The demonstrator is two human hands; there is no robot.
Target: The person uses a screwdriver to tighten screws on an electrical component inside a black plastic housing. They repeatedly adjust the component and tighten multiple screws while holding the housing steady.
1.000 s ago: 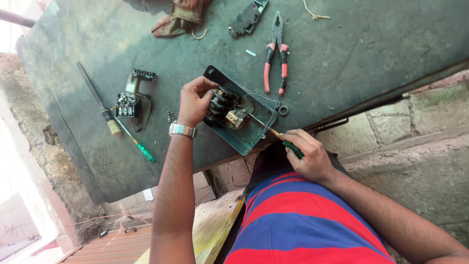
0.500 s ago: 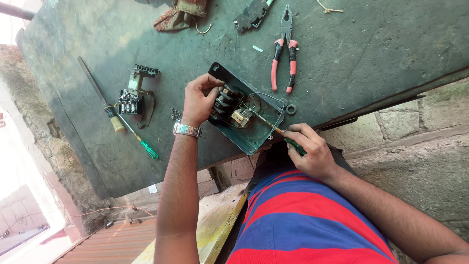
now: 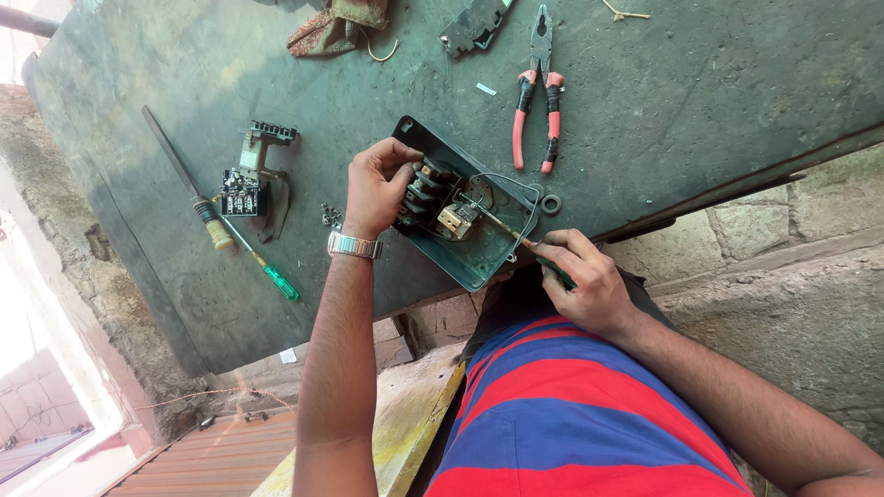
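A green metal switch box (image 3: 479, 262) lies open on the dark green table (image 3: 700, 83), with black switch parts and a cream block inside. My left hand (image 3: 373, 189), with a metal watch at the wrist, grips the black switch parts at the box's left side. My right hand (image 3: 585, 276) holds a green-handled screwdriver (image 3: 520, 239) whose shaft reaches into the box to the cream block. A thin wire loops over the box's right edge.
Red-handled pliers (image 3: 539, 97) lie beyond the box. To the left are a loose black switch assembly (image 3: 249, 184), a long file with a wooden handle (image 3: 184, 179) and a small green screwdriver (image 3: 267, 271). A rag (image 3: 336, 23) and a black part (image 3: 474, 28) sit at the far edge.
The view shifted slightly. My left hand stays on the switch parts and my right hand keeps the screwdriver in the box, with little visible movement.
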